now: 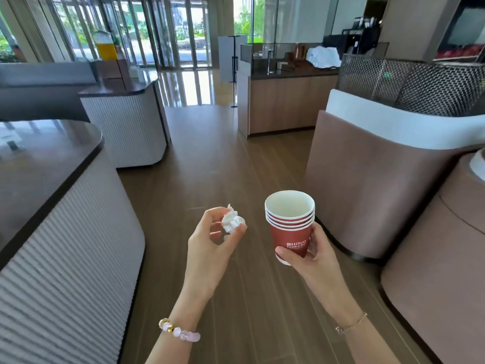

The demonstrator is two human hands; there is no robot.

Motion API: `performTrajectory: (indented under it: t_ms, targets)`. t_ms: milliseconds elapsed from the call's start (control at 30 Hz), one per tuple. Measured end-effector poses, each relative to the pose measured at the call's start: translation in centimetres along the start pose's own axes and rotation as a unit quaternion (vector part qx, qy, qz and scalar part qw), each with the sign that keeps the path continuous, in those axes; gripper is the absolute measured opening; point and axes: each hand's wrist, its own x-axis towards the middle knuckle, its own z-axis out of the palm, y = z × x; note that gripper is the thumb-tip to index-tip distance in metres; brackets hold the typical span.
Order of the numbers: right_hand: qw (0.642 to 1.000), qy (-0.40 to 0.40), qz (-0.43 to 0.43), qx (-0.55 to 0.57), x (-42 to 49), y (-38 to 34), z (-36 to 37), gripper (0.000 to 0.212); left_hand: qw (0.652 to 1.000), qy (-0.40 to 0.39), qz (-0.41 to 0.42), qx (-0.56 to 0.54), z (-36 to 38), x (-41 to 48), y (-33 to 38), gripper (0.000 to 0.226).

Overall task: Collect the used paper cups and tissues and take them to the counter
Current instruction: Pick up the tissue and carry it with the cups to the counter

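My right hand (313, 254) grips a stack of several nested red paper cups (290, 222) with white rims, held upright over the wooden floor. The top cup looks empty inside. To its left, my left hand (212, 244) pinches a crumpled white tissue (232, 222) between thumb and fingertips. Both hands are raised at the same height in the lower middle of the view. A wood-fronted counter (288, 101) with a dark top and a tap stands ahead at the back, right of centre.
A ribbed white counter with a dark top (52, 179) runs along the left. A smaller ribbed unit (126, 127) stands behind it. Curved brown booth seats (367, 185) line the right. A wooden floor aisle (210, 153) leads ahead towards glass doors.
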Motion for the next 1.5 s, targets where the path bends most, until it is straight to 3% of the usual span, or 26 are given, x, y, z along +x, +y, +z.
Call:
performTrajectory:
  t_ms: [567, 933, 1500]
  targets:
    - [0.999, -0.040, 0.000, 0.001, 34.7, 6.9, 7.3, 0.061, 0.996, 0.046, 0.013, 0.070, 3.6, 31.2, -12.0, 0.025]
    - [0.999, -0.051, -0.004, -0.011, 56.7, 8.9, 9.5, 0.060, 0.998, 0.044, -0.009, 0.044, 8.7, 51.9, -18.0, 0.023]
    - [0.999, 0.035, 0.001, -0.028, 87.9, 14.4, 15.8, 0.058, 0.999, -0.031, -0.022, -0.010, 14.3, 85.2, -30.0, 0.022]
